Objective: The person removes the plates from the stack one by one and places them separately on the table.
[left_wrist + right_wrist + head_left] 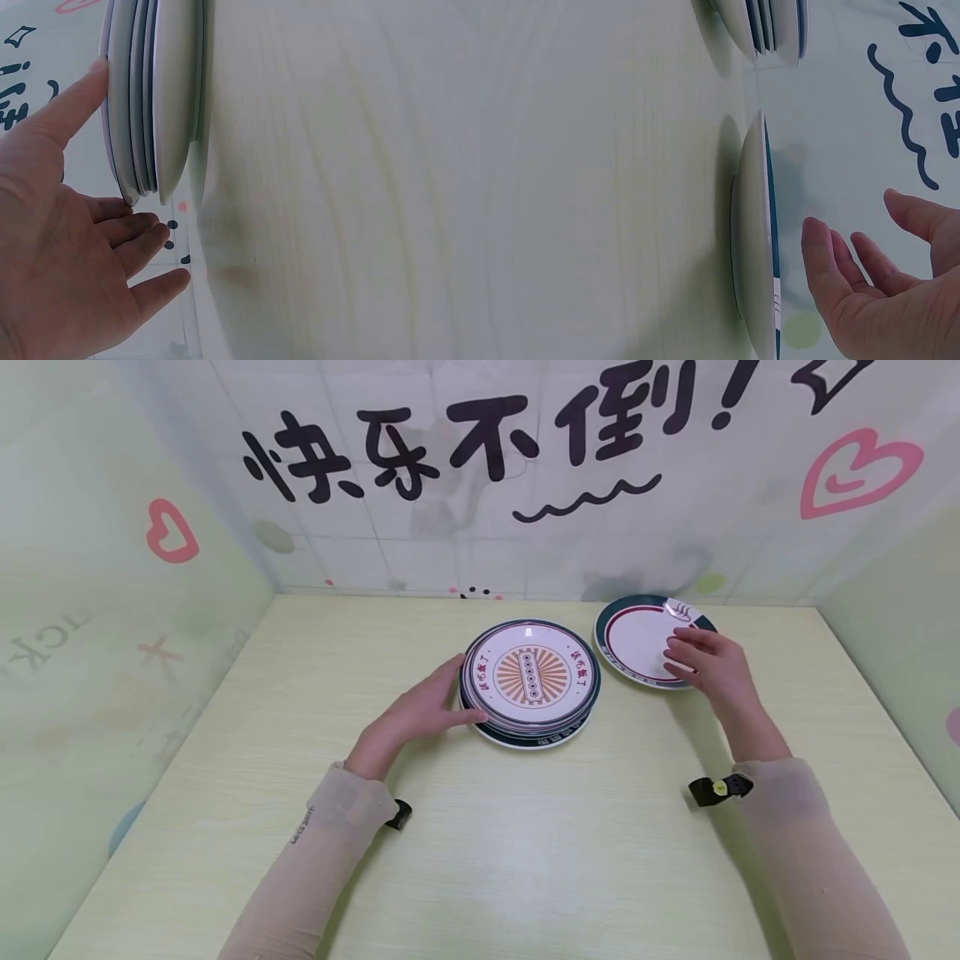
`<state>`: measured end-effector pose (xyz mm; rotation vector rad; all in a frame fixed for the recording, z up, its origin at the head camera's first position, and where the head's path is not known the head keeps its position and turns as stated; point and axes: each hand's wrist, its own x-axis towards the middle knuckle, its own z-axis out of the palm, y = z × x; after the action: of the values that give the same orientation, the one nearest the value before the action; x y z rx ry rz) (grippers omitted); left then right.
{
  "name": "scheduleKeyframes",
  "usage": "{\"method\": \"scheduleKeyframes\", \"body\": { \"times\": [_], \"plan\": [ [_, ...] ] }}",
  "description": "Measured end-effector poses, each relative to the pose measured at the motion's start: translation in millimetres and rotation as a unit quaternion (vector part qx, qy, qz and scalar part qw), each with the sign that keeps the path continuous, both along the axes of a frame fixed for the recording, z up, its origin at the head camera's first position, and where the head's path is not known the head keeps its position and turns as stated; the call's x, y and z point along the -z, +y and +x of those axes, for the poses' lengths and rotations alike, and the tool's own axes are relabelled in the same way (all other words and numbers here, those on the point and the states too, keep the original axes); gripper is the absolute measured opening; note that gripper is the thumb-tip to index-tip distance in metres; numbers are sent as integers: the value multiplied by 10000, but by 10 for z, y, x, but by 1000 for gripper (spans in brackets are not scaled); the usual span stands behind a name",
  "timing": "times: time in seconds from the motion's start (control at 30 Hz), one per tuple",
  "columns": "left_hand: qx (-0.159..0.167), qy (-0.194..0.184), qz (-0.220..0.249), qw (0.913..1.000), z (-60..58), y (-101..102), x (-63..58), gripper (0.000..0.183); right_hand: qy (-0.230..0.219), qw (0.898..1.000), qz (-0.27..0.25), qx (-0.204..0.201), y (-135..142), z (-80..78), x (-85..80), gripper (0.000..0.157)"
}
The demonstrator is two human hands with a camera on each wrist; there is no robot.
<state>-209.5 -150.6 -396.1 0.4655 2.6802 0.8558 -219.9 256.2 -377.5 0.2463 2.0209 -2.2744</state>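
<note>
A stack of plates (534, 672) stands on the table, its white top plate printed with an orange sunburst and red characters. At the stack's left edge is my left hand (423, 706), thumb and fingers spread along the rims. The left wrist view shows the thumb (79, 97) against the stacked plates (139, 97), with the other fingers loosely extended. To the right lies a single white plate (637, 643) with a green rim and a red ring. My right hand (708, 664) hovers over its right side, fingers loosely bent and holding nothing; a gap separates them from the plate (757, 240).
The pale wooden table (555, 852) meets a printed backdrop (420, 552) right behind the plates. Side panels (97, 610) border it left and right. A black strap (720, 789) is on the right wrist.
</note>
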Motion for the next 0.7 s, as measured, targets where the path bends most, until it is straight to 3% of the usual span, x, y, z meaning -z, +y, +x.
{"method": "scheduleKeyframes", "body": {
  "times": [0.33, 0.6, 0.7],
  "plan": [
    [30, 27, 81, 10000, -9, 1, 15, 107, 5, 9993, 358, -76, -140, -27, 2, 19],
    [15, 30, 95, 9999, -9, 4, 15, 108, -16, 9974, 695, -203, -249, -50, -9, 54],
    [13, 28, 87, 10000, -10, 0, 16, 108, 36, 9956, 904, -260, -297, -54, -7, 58]
  ]
}}
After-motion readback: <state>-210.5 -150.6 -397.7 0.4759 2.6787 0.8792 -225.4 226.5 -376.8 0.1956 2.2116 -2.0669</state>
